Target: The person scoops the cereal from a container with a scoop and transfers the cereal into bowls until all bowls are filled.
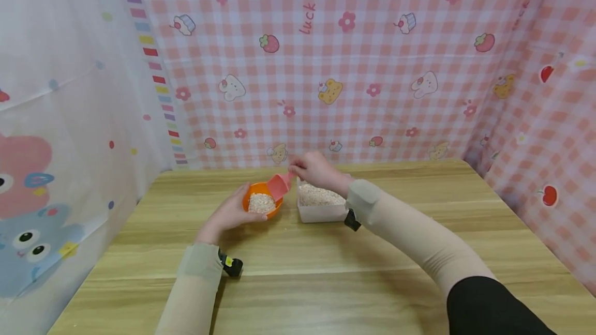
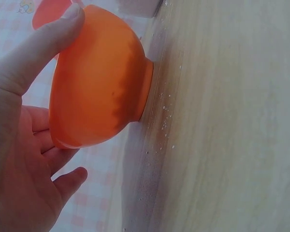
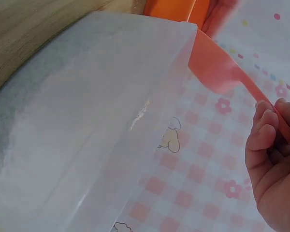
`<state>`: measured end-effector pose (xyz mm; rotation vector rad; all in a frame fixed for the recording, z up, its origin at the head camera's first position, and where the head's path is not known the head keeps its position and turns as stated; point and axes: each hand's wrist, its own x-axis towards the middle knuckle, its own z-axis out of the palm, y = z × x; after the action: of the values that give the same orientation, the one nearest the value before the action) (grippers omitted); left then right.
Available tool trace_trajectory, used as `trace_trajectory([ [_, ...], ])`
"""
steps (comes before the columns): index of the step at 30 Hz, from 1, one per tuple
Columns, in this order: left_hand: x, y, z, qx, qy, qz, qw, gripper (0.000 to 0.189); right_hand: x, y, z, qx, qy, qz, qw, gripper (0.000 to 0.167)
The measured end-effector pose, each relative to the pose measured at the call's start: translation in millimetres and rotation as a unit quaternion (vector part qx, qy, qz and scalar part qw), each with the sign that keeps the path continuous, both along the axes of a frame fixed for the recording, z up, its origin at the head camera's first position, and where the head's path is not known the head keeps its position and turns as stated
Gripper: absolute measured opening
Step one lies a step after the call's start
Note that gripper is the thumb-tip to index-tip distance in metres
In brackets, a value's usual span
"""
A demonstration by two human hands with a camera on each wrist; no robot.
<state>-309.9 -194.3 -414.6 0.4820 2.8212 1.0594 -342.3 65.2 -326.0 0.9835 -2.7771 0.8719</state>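
Observation:
An orange bowl point(image 1: 278, 212) with pale flakes point(image 1: 262, 202) in it sits left of the middle of the table. My left hand point(image 1: 236, 209) holds it from the left side; in the left wrist view the thumb lies at the rim and the fingers are round the far side. My right hand point(image 1: 316, 169) pinches the handle of a pink scoop point(image 3: 216, 65). The scoop's head is tipped over the bowl's right side. Beside the bowl stands a whitish translucent box point(image 1: 321, 214) of similar flakes, under my right wrist.
Small crumbs point(image 2: 165, 116) lie on the wooden table point(image 1: 288, 283) near the bowl's foot. A pink checked cloth point(image 1: 298, 66) hangs behind the table's far edge, with further cloth at both sides. Each wrist bears a small dark camera point(image 1: 232, 267).

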Motion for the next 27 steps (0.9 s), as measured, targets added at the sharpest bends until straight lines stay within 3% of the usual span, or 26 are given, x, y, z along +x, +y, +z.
trace_trajectory([
  [5,-0.4,1.0,1.3,-0.002,-0.002,0.002,1.0,0.116,1.4,2.7,-2.5,-0.015,-0.006,0.002,0.9999,0.02],
  [10,0.1,1.1,0.9,0.002,-0.002,0.001,1.0,0.116,0.5,7.8,-8.2,-0.061,-0.061,-0.011,0.9962,0.023],
  [17,-1.2,-0.5,-1.3,0.004,0.005,-0.003,1.0,0.115,0.4,17.9,-13.9,-0.172,-0.15,-0.043,0.9728,0.023],
  [23,-1.0,-1.0,-1.8,0.004,0.01,-0.006,0.9999,0.114,-4.5,26.9,-20.4,-0.227,-0.174,-0.05,0.9569,0.024],
  [27,-0.8,-0.4,-1.1,-0.001,0.011,-0.007,0.9999,0.114,-7.7,31.6,-23.3,-0.239,-0.177,-0.052,0.9533,0.025],
])
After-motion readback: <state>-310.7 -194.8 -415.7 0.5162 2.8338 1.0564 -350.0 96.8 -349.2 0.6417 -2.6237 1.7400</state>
